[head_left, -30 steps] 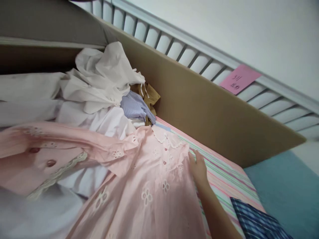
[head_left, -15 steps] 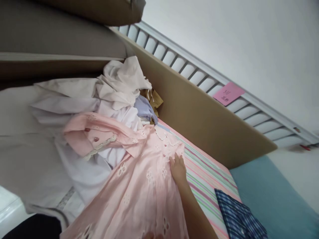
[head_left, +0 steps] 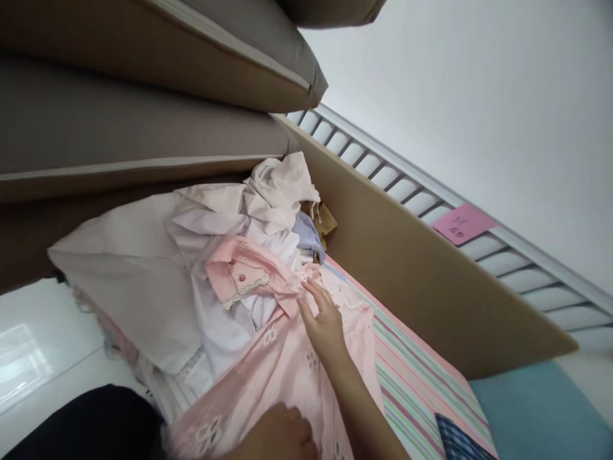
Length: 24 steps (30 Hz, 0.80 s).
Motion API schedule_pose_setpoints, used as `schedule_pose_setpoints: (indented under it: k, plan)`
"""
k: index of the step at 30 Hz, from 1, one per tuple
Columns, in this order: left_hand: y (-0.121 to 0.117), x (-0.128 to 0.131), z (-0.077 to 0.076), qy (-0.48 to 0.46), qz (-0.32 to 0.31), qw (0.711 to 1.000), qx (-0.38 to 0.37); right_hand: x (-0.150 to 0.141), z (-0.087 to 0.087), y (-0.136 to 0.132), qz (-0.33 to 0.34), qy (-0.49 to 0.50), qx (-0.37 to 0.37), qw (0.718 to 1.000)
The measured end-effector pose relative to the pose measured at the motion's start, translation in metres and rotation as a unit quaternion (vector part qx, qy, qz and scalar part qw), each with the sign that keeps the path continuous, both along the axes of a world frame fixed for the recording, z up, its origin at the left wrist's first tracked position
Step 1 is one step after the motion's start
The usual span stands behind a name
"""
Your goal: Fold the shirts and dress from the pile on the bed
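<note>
A pink dress [head_left: 280, 367] with cut-out flower embroidery and a pale scalloped collar lies spread in front of me. Its cuffed sleeve [head_left: 253, 268], with a button and lace trim, stretches left over white cloth. My right hand [head_left: 324, 322] is over the dress's upper part where the sleeve joins, thumb and fingers apart, gripping nothing visible. At the bottom edge, my left hand [head_left: 282, 434] rests over the skirt with its fingers curled. Whatever is under those fingers is hidden.
White garments [head_left: 143, 275] are heaped at left, with blue cloth [head_left: 309, 236] behind. Grey cushions [head_left: 143, 134] overhang them. A tan board [head_left: 421, 275] borders the striped sheet [head_left: 407, 390]. A plaid garment [head_left: 460, 437] and a teal cloth [head_left: 541, 409] lie at right.
My right hand has shifted from the dress's right side toward the sleeve joint, fingers lifted. More of my left hand shows at the bottom. The camera view has tilted up and left.
</note>
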State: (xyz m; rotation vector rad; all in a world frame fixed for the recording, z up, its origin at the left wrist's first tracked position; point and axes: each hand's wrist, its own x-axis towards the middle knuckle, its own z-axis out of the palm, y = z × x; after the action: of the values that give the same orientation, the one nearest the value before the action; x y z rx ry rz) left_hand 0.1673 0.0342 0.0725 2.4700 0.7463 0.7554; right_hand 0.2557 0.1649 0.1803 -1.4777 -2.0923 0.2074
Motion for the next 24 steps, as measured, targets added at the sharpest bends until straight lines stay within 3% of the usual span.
schedule_pose_setpoints:
  k: [3, 5, 10, 12, 15, 20, 24]
  plan:
    - [0.007, -0.021, 0.008, 0.017, 0.076, 0.997, 0.003, -0.079, 0.038, 0.005, 0.137, -0.046, 0.032, 0.989]
    - [0.007, -0.037, 0.019, 0.018, 0.135, 0.991, -0.012, -0.12, 0.052, 0.016, 0.173, -0.117, 0.047, 0.977]
    - [0.013, -0.082, 0.047, 0.117, 0.261, 0.953, -0.096, -0.175, 0.056, 0.04, 0.182, -0.296, 0.058, 0.936]
    - [0.018, -0.098, 0.053, 0.16, 0.305, 0.93, -0.132, -0.178, 0.057, 0.043, 0.178, -0.316, 0.065, 0.93]
    - [0.023, -0.118, 0.054, 0.206, 0.327, 0.904, -0.181, -0.165, 0.071, 0.047, 0.156, -0.266, 0.051, 0.95]
    - [0.02, -0.136, 0.049, 0.227, 0.307, 0.89, -0.25, -0.115, 0.116, 0.065, 0.08, -0.018, 0.025, 0.996]
    - [0.012, -0.138, 0.044, 0.25, 0.227, 0.889, -0.308, -0.069, 0.15, 0.069, -0.011, 0.199, 0.036, 0.979]
